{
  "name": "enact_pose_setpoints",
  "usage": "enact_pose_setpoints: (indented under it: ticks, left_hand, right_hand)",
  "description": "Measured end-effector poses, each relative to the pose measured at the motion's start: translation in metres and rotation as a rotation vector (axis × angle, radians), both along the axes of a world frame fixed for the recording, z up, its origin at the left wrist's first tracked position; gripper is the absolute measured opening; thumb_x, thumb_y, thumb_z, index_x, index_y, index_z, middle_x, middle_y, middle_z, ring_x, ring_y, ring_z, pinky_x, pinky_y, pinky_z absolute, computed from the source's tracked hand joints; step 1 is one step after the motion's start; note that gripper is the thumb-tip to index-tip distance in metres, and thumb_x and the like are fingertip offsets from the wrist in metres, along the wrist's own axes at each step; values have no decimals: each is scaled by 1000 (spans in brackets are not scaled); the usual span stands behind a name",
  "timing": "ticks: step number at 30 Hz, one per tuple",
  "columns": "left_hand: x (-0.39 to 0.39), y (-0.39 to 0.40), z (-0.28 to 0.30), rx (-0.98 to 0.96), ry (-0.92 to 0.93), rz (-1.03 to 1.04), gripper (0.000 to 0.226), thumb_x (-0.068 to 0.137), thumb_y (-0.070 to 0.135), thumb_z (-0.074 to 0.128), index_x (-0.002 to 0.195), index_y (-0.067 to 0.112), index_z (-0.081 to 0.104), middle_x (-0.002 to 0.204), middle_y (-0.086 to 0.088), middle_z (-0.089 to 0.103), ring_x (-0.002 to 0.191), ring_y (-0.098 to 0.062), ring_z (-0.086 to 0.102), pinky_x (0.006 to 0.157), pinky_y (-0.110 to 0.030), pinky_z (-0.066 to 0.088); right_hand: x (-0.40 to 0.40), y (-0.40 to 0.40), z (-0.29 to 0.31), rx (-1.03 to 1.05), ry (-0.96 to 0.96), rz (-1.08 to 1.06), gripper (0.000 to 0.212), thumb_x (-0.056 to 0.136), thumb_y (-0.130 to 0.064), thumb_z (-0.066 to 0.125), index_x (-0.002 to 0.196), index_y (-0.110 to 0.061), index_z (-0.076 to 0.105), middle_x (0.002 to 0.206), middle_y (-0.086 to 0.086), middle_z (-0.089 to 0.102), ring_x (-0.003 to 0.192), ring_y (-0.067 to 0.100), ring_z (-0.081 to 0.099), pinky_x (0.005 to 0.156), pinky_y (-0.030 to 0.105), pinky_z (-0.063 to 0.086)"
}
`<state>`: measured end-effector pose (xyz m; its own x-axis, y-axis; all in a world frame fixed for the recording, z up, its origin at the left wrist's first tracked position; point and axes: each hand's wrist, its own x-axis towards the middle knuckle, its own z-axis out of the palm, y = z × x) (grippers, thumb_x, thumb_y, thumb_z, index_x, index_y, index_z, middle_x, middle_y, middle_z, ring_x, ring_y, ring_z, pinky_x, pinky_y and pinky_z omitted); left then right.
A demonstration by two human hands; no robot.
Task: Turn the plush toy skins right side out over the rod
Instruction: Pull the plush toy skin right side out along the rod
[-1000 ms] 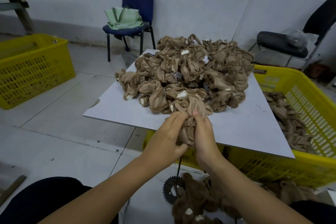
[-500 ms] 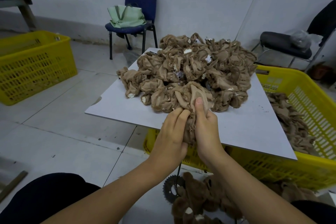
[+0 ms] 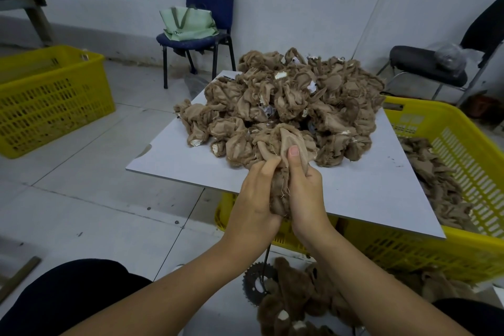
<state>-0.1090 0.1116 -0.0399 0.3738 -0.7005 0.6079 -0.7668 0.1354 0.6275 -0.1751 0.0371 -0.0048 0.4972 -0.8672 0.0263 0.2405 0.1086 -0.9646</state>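
The left hand (image 3: 255, 199) and right hand (image 3: 306, 188) are clamped side by side around one tan plush skin (image 3: 281, 172), which bunches between the palms and bulges out above the fingers, the right thumb pressed against its ribbed top. Below the hands a thin rod (image 3: 266, 256) runs down toward a toothed wheel (image 3: 252, 282). Just beyond the held skin, the pile of skins (image 3: 294, 101) lies on the white table (image 3: 368, 191).
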Motion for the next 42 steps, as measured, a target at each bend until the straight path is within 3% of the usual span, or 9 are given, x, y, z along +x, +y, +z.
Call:
enact_pose_setpoints:
  ticks: [6,11,16,20,24,29,34,38,42]
  left_hand:
    - [1,-3,-1,1,-34,-3,75,74,-16,67,139,11,42,132,-5,46,121,-21,50,94,-36,51]
    - [0,1,1,-23,-176,-13,73,69,-21,64,132,10,47,131,-14,47,113,-31,55,81,-44,55]
    - [-5,1,0,5,-260,66,66,63,-22,65,122,5,52,117,-24,54,100,-36,56,70,-47,55]
    - [-6,1,4,57,-288,114,54,61,-21,63,111,0,62,110,-21,54,94,-30,51,57,-44,52]
    - [-5,-2,8,98,-287,118,56,61,-18,67,112,4,62,110,-16,53,95,-24,44,51,-38,48]
    - [-2,-6,7,96,-292,96,63,63,-12,72,115,15,49,114,-8,45,98,-24,44,52,-32,44]
    - [2,-11,-5,83,-185,110,57,68,-7,65,112,19,42,112,0,42,98,-22,43,65,-37,49]
    - [-3,-8,-22,149,-50,47,59,69,-1,64,123,14,44,121,-4,43,109,-26,44,88,-44,49]
    - [-2,4,-22,182,47,-124,53,77,17,53,129,21,39,122,4,38,116,-20,41,100,-35,41]
  right_hand:
    - [-3,0,1,-4,-9,5,49,101,-46,46,116,-6,71,98,12,77,97,23,73,80,31,59]
    - [-5,2,0,27,-92,-2,50,100,-48,51,117,-4,69,91,10,76,91,24,74,71,30,60]
    - [-5,3,-3,27,-90,0,42,100,-43,55,109,-6,72,93,14,76,94,29,74,75,32,60]
    - [-2,4,-9,81,-75,18,36,101,-42,54,91,-19,79,87,8,77,89,25,75,70,28,59]
    - [0,0,-12,140,-61,-36,43,103,-43,48,112,-10,73,104,17,75,101,29,72,79,35,60]
    - [1,-4,-15,247,-43,-77,50,103,-43,48,116,1,67,100,29,64,90,38,61,68,40,51]
    - [-1,-8,-23,287,0,-26,34,107,-27,46,101,-1,67,67,10,67,56,18,65,48,24,50]
    - [-5,-10,-30,302,57,0,29,106,-18,47,108,0,70,95,17,75,90,27,74,76,35,61]
    - [-12,-15,-28,261,135,8,25,103,-16,52,106,2,70,94,20,75,89,31,74,70,35,60]
